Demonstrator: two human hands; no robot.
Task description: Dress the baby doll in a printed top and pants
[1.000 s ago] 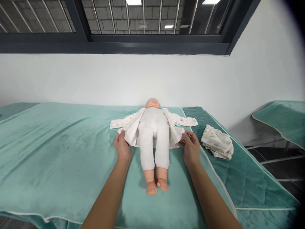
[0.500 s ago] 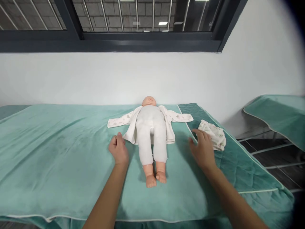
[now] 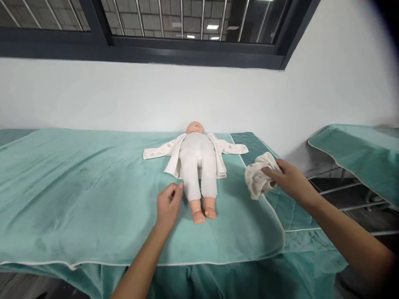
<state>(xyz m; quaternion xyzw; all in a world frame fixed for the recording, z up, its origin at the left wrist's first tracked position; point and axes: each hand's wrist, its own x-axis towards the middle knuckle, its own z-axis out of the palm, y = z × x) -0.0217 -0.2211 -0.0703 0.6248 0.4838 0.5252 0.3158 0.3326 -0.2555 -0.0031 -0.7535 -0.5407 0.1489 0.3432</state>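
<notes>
A baby doll (image 3: 198, 151) lies on its back on the green bed cover, with its feet towards me. Its white cloth body rests on an opened white baby jacket (image 3: 171, 166), whose printed sleeves stretch out to both sides. My left hand (image 3: 168, 205) is closed beside the doll's leg on the left, its fingers curled, with nothing visible in them. My right hand (image 3: 288, 178) grips a crumpled white printed baby garment (image 3: 260, 176) and holds it over the right part of the bed. The folds hide the garment's full shape.
The green cover (image 3: 77, 199) has a pale piped edge and overlaps a darker quilted cover (image 3: 301, 216) at the right. Behind the bed stand a white wall (image 3: 131, 97) and a dark window frame (image 3: 199, 54). Another green-covered surface (image 3: 358, 153) and metal bars are at the right.
My right hand has taken hold of the printed garment and lifted it off the quilted cover, moving it left. My left hand has shifted right, towards the doll's leg. The camera view has shifted slightly.
</notes>
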